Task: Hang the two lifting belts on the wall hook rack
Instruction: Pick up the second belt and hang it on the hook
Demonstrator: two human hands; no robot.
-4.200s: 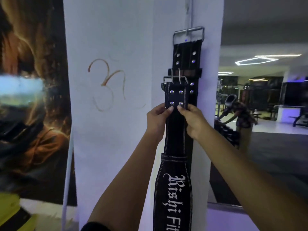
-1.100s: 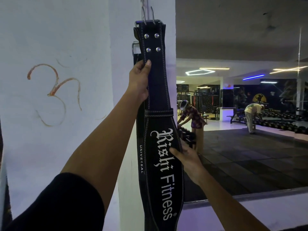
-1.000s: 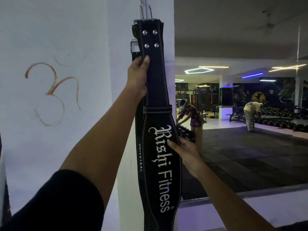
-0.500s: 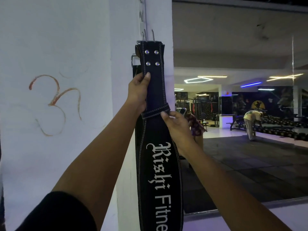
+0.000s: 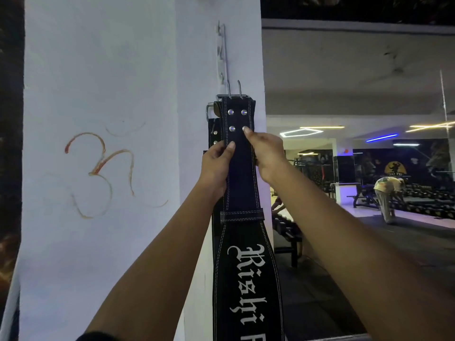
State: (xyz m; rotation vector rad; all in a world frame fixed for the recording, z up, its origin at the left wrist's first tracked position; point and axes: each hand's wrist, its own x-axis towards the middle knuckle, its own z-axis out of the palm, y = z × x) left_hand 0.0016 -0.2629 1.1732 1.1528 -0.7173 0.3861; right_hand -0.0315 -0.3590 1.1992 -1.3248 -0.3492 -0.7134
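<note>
A black lifting belt (image 5: pixel 242 183) with white lettering and silver rivets hangs vertically against the white pillar. Its buckle prongs point up just below the metal wall hook rack (image 5: pixel 222 52). My left hand (image 5: pixel 215 168) grips the belt's left edge below the rivets. My right hand (image 5: pixel 264 153) pinches its right edge, one fingertip at a rivet. Behind it, a second black belt (image 5: pixel 213 129) shows only as a dark strip with a metal buckle at the left; whether it hangs on a hook is hidden.
The white pillar (image 5: pixel 110 94) carries a reddish painted symbol (image 5: pixel 98 173) to the left. A large mirror (image 5: pixel 357 168) on the right reflects a gym floor, dumbbell racks and a bent-over person (image 5: pixel 387 193). A dark poster edge lies at far left.
My right hand has moved up from the belt's loop to its upper right edge near the rivets. My left hand keeps its grip. The rack's hooks are now in view above the buckle.
</note>
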